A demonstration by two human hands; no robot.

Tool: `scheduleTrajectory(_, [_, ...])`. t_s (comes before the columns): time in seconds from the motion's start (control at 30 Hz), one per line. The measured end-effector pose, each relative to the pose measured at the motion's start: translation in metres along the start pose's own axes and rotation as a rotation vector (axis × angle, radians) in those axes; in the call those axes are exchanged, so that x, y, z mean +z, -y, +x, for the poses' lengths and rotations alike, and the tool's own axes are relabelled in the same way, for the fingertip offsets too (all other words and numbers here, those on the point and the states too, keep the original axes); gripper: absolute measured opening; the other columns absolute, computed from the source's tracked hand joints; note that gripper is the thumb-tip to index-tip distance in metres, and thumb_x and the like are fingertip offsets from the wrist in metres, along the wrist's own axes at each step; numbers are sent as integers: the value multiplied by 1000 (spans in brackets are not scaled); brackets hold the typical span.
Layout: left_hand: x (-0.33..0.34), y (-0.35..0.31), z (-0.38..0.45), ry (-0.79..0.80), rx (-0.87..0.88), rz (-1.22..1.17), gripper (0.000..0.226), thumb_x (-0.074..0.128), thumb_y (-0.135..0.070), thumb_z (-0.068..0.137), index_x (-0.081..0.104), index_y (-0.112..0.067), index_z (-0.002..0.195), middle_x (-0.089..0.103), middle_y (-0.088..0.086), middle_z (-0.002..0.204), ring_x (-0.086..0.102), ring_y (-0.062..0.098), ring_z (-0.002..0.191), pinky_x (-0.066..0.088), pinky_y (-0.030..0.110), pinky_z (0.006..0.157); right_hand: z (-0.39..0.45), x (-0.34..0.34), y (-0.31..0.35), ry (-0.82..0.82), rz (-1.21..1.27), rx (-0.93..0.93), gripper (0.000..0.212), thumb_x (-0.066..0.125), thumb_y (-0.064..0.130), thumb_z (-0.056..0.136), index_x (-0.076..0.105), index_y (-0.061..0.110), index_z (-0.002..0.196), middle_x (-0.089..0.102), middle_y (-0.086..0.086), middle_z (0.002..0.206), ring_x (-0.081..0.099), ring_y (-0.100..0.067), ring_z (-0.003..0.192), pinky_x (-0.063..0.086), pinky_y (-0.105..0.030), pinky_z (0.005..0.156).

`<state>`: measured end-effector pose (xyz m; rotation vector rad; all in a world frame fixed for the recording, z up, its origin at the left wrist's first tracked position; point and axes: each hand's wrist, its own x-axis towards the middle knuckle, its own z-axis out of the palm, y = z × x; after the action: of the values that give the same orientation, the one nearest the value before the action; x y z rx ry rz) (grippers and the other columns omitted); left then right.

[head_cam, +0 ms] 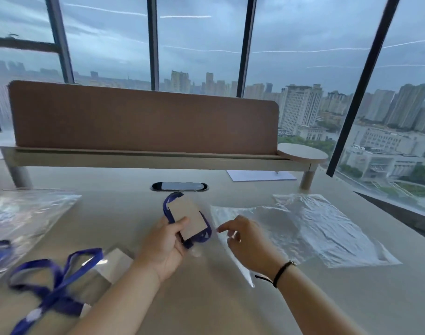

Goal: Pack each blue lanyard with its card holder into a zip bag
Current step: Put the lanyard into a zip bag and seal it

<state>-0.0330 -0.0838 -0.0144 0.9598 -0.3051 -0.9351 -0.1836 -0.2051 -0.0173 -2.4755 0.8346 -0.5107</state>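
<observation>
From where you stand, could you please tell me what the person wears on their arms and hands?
Both forearms are bare, with no sleeves in view. The right wrist carries a thin black cord bracelet with a small metal piece. The left hand wears nothing.

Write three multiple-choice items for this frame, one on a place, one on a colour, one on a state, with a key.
1. Where does the spare lanyard lie?
A. on the shelf by the window
B. on the desk to the left of the left hand
C. inside the bags on the right

2. What colour is the strap around the card holder?
A. red
B. green
C. blue

3. What is the left hand doing?
A. gripping the card holder with its strap
B. lying flat on the desk
C. pulling a zip bag open

Key: 1 B, it sprawls loose on the desk at lower left. 2 C, the strap wound round the holder is blue. 3 A, thumb and fingers curl round the holder, while the right hand reaches over a zip bag.
</observation>
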Motion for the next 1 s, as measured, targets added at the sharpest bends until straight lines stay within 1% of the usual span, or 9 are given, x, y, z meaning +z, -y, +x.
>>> scheduleTrajectory(0.13, [-35,-34,-31,18,195,180,30,52,-3,97,60,-14,124,72,15,103,64,31,89,41,31,53,-9,25,38,83,-40,-93,50,41,1,92,74,35,106,53,9,104,54,-9,96,40,-10,76])
scheduleTrajectory(0.23, [-50,-40,-50,54,340,428,25,54,-2,97,65,-19,112,72,13,93,62,34,83,44,36,55,-16,38,55,156,-47,-140,51,41,-1,90,76,34,104,55,6,106,56,-13,97,45,-19,81])
scheduleTrajectory(0.33, [-58,-36,-62,83,574,814,27,56,-10,99,66,-34,104,73,-2,83,65,17,72,53,31,61,-25,44,60,146,-5,-158,47,47,0,89,77,35,99,59,4,100,57,-11,87,45,-18,75])
scheduleTrajectory(0.43, [-62,-27,-70,188,730,1058,24,52,-21,101,64,-39,114,61,-11,65,55,3,57,41,21,57,-33,45,55,85,147,-97,34,60,5,85,76,35,85,67,11,83,57,-1,73,41,-11,66])
scheduleTrajectory(0.6, [-64,-12,-75,405,831,1398,43,47,-14,94,58,-41,125,64,-18,81,58,1,70,44,19,62,-38,35,50,-27,397,10,18,76,3,73,62,13,79,63,9,60,46,1,52,38,-15,55])
scheduleTrajectory(0.67, [-65,-12,-75,417,865,1460,49,41,-17,88,54,-42,128,71,-16,95,64,5,82,50,23,70,-37,31,48,-34,438,12,27,77,0,71,57,12,84,72,0,68,54,-2,55,43,-16,59])
scheduleTrajectory(0.77, [-67,-16,-75,394,952,1503,56,47,-10,83,51,-44,127,70,-16,93,64,7,78,46,17,64,-35,27,43,-18,508,63,33,74,-5,75,57,18,92,77,3,76,68,-5,66,48,-16,66])
scheduleTrajectory(0.87, [-66,-19,-77,393,1017,1592,65,59,1,73,56,-40,124,68,-15,88,60,6,70,39,11,57,-33,25,40,-16,582,83,29,72,-5,80,61,17,95,77,5,77,72,-6,73,50,-16,69])
scheduleTrajectory(1.0, [-64,-19,-77,426,1011,1623,68,58,1,71,57,-37,127,73,-18,99,65,4,80,50,15,63,-31,23,36,-31,666,109,21,72,-5,82,68,14,90,79,-1,84,74,-14,80,56,-26,77])
